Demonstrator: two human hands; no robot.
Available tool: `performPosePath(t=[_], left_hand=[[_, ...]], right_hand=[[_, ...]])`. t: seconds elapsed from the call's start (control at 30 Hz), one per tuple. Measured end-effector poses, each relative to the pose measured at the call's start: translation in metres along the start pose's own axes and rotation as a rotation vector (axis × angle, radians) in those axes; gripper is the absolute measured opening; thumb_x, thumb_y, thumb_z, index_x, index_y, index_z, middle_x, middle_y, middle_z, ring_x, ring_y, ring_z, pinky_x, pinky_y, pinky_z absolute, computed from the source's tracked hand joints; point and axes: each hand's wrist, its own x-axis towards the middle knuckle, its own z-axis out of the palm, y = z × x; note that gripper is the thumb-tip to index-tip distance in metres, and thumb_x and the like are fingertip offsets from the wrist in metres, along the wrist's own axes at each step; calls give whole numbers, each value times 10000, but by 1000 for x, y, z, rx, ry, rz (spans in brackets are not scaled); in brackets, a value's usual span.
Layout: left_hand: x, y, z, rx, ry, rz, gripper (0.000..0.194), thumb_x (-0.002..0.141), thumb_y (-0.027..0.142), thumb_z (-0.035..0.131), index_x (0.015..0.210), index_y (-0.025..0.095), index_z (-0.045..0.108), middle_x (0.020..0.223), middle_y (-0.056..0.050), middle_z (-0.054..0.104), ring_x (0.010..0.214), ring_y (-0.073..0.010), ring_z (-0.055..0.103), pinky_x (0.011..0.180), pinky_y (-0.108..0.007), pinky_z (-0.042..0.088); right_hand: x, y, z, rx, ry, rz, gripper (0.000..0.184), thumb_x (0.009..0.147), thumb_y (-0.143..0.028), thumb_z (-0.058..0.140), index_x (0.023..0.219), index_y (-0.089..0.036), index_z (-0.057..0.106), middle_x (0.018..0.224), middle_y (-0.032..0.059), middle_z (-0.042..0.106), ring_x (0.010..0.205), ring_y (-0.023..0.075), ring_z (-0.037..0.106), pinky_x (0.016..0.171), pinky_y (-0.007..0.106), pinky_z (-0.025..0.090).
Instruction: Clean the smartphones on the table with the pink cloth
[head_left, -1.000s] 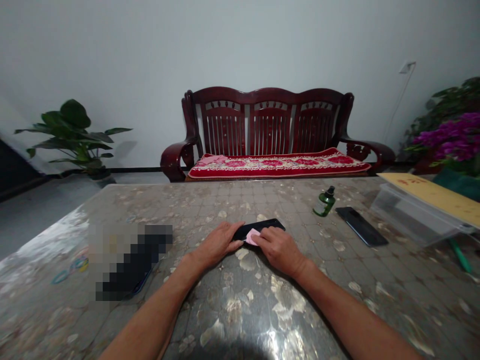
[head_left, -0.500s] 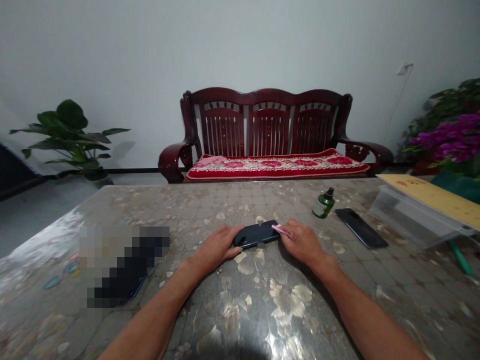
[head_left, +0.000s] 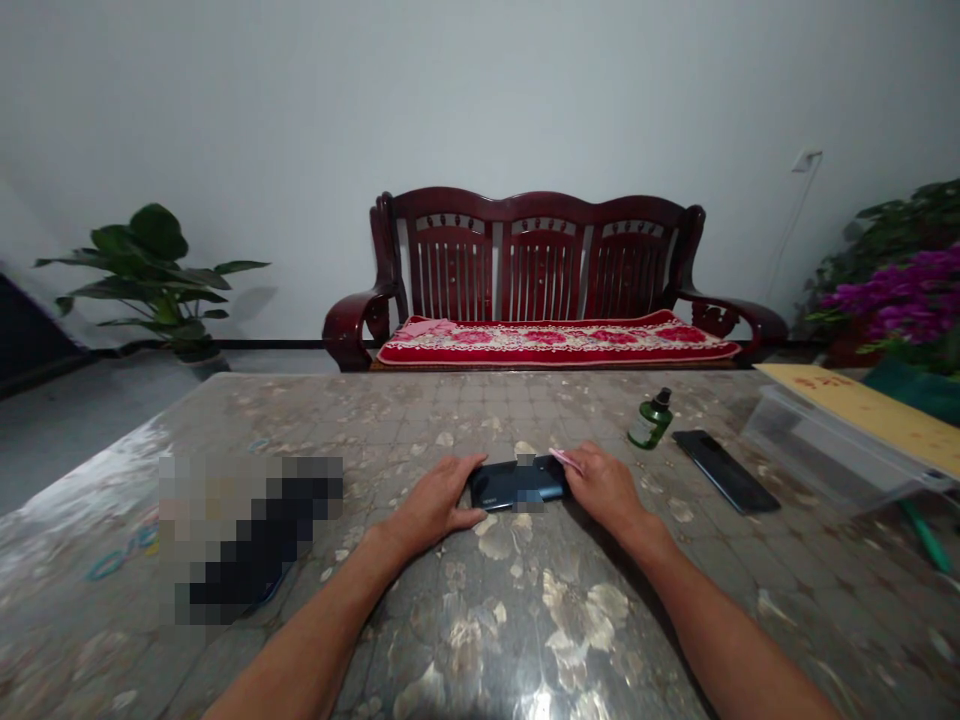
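Observation:
A dark smartphone [head_left: 506, 487] lies crosswise in front of me, its back facing up with small lettering near the left end. My left hand [head_left: 442, 495] grips the left end, thumb at the near edge and fingers at the far one. At the other end is my right hand [head_left: 601, 484], its fingers closed round a thin pink piece [head_left: 566, 459] that sticks out over the phone's far right corner. Whether it is cloth or something stiffer, I cannot make out. The right fingers also touch the phone's right end. Part of the phone is blurred out.
Right of my hands stand a green pump bottle [head_left: 650, 421] and a second dark phone [head_left: 726, 471]. Beyond is a clear plastic box [head_left: 821, 450] under a yellow sheet [head_left: 870, 405]. A pixelated dark object [head_left: 255, 540] and coloured bands [head_left: 105, 566] lie left on the patterned table [head_left: 420, 640].
The phone has turned to lie nearly level, and its lettering now shows. My right hand has closed in on its right end, with the pink piece shifted toward the far corner.

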Motion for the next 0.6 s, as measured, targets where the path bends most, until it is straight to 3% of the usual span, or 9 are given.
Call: performPosePath(t=[0.23,0.6], left_hand=[[0,-1,3,-114,58,-56,825,703,238,782,1441,214,415,1276,-105,636,1174,-290,578,1030,-426,453],[2,0,5,-159,62,-82,856,669,228,810,1438,200,435,1257,-116,634,1181,-307,568,1024,-446,456]], right_hand=[[10,-1,9,1,-3,-27,274,961,-216,477,957,-234,750,939,42,672,802,156,626,678,251,375],[19,-25,-8,-82,-127,-141,274,956,-189,469,953,-201,743,978,76,688,870,181,639,688,257,360]])
